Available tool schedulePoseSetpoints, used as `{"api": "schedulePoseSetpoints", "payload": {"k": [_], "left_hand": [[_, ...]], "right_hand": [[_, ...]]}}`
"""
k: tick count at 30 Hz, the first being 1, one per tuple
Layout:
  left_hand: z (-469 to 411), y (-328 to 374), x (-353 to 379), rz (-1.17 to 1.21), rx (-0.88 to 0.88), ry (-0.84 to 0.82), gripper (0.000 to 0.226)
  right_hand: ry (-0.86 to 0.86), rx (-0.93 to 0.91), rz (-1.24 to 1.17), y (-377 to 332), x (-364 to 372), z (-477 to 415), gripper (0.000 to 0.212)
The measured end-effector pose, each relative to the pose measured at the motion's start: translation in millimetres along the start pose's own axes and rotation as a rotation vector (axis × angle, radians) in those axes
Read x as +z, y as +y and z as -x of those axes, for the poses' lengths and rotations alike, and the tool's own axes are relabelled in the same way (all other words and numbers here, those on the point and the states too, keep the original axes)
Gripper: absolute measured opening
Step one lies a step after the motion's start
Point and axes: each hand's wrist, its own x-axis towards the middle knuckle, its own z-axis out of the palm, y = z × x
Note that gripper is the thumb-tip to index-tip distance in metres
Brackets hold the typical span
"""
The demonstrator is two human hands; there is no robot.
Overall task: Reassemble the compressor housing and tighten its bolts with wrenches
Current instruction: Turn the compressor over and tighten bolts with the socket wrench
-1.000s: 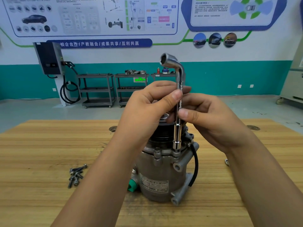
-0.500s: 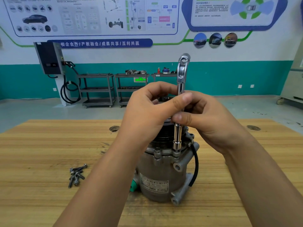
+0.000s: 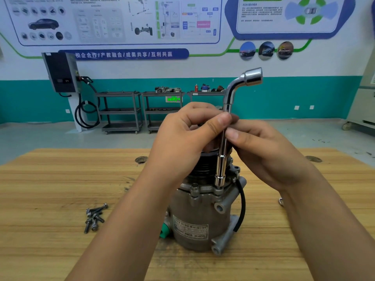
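A grey metal compressor [image 3: 194,218] stands upright in the middle of the wooden table [image 3: 50,189], with a black pulley on top and a black cable down its right side. A chrome L-shaped socket wrench [image 3: 222,157] stands vertically, its lower socket seated on a bolt at the housing's flange. Its bent upper end points right. My left hand [image 3: 182,142] and my right hand [image 3: 261,147] both pinch the wrench shaft between thumb and fingers, just above the pulley. A second flange bolt [image 3: 194,188] shows to the left of the socket.
Several loose bolts [image 3: 95,217] lie on the table left of the compressor. A small metal part [image 3: 281,201] peeks out beside my right wrist. Two round holes [image 3: 141,159] mark the table's far side. Carts and a wall charger stand far behind.
The wrench has turned on the bolt: its bent upper end pointed left, then edge-on, and now points right. Both hands kept pinching the shaft in about the same place.
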Motion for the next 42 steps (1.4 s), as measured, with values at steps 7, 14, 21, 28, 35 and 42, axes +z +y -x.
{"api": "schedulePoseSetpoints", "payload": {"k": [7,14,21,28,35,42], "left_hand": [[1.4,1.5,1.5,0.043,-0.012,-0.036,0.019],[2.0,0.0,1.6,0.084,-0.012,0.001,0.021],[1.6,-1.4,1.1,0.100,0.018,0.011,0.015],[-0.2,-1.9,-0.8,-0.001,0.030,-0.007,0.011],[0.2,1.4,-0.6,-0.036,0.008,-0.043,0.018],[1.2,0.5,-0.6,0.043,-0.019,-0.073,0.015]], "right_hand": [[0.011,-0.002,-0.032,1.2,-0.2,-0.4,0.023],[0.017,-0.015,-0.060,1.7,-1.2,-1.0,0.023],[0.015,-0.016,-0.010,4.3,-0.7,-3.1,0.058],[0.070,-0.020,0.018,4.8,-0.9,-4.3,0.064],[0.004,-0.018,-0.033,3.1,-2.5,-1.4,0.035],[-0.016,-0.027,-0.042,3.7,-2.6,-1.2,0.026]]}}
